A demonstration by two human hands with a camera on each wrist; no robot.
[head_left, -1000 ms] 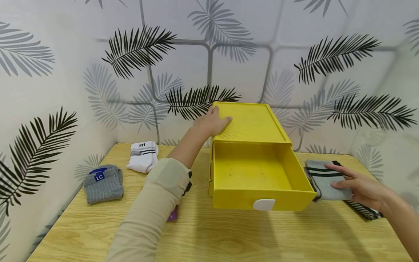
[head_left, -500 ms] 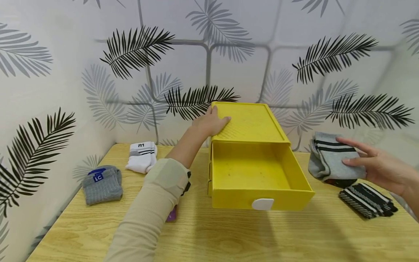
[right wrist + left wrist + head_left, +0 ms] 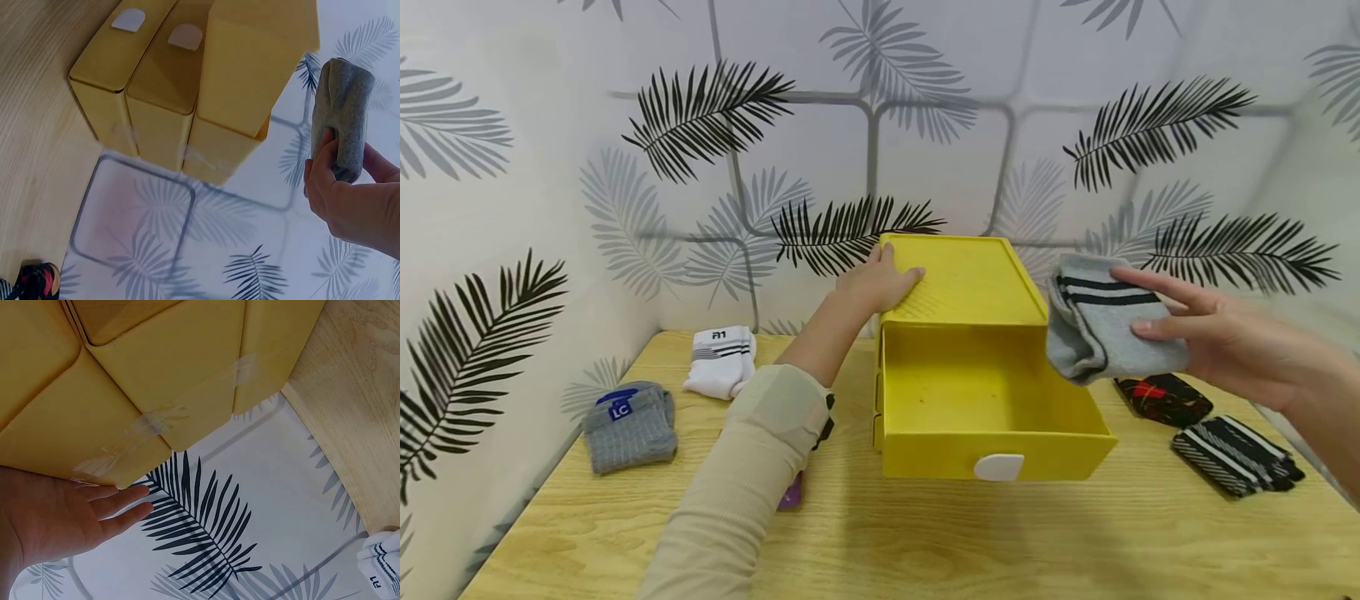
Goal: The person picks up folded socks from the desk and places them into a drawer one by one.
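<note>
My right hand (image 3: 1247, 342) pinches a folded pair of grey socks (image 3: 1120, 333) with two black stripes, thumb on the near face. The socks are in the air at the right of a yellow drawer unit (image 3: 966, 283), overlapping the side of its pulled-out top drawer (image 3: 925, 457) in the head view. Nothing lies in the part of that drawer that shows. My left hand (image 3: 880, 279) rests on the unit's top left edge, thumb on the top; in the left wrist view its fingers (image 3: 125, 500) extend straight beside the yellow wall. The lower drawers (image 3: 165, 69) are closed.
On the wooden table (image 3: 917, 550), folded white socks (image 3: 722, 367) and grey ribbed socks (image 3: 632, 442) lie left. A purple item (image 3: 790, 496) is mostly behind the left sleeve. Black-and-red socks (image 3: 1161, 400) and black-and-white striped socks (image 3: 1236, 457) lie right. A leaf-patterned wall stands behind.
My right hand has lifted the grey socks off the table and carried them up and left toward the drawer, uncovering the black-and-red socks. The left hand stays on the unit.
</note>
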